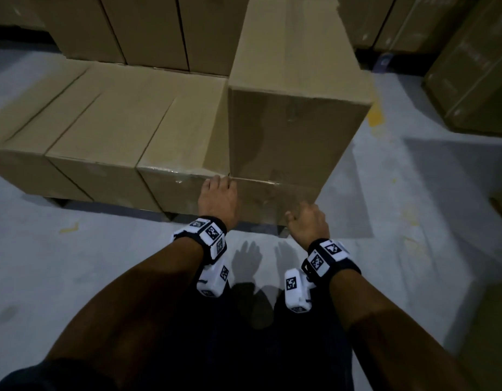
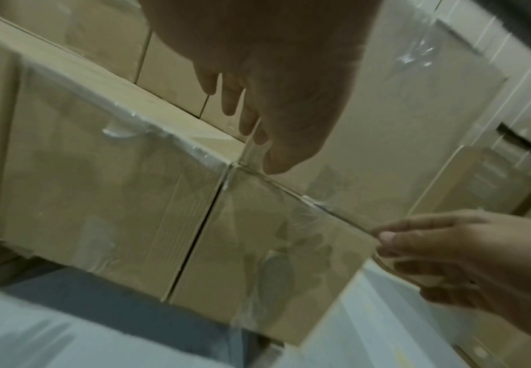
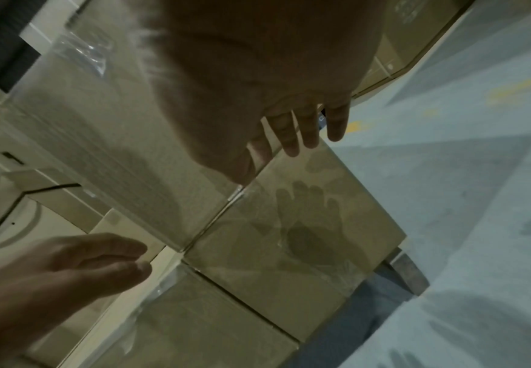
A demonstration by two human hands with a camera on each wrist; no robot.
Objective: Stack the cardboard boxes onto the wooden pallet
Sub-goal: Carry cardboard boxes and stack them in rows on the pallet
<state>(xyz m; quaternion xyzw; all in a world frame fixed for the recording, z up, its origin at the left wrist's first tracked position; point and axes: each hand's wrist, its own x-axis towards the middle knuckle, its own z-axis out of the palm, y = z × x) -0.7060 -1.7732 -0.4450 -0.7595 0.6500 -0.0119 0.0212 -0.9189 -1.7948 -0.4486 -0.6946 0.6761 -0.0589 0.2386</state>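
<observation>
A long cardboard box (image 1: pixel 295 128) lies on top of the right end of a low row of boxes (image 1: pixel 111 128). The row stands on a wooden pallet (image 1: pixel 283 232), of which only a block shows under the front edge. My left hand (image 1: pixel 220 187) reaches forward with straight fingers to the seam where the long box's near left bottom corner meets the lower box (image 1: pixel 266 198). My right hand (image 1: pixel 304 214) is at that lower box's near right corner, fingers straight, holding nothing. In the wrist views the left hand (image 2: pixel 258 119) and the right hand (image 3: pixel 295 129) show extended fingers.
Taller rows of boxes (image 1: pixel 148 29) stand behind the low row. More box stacks (image 1: pixel 475 69) stand at the right. Grey concrete floor (image 1: pixel 413 198) with yellow marks lies to the right and in front. Clear film or tape shines on the box faces.
</observation>
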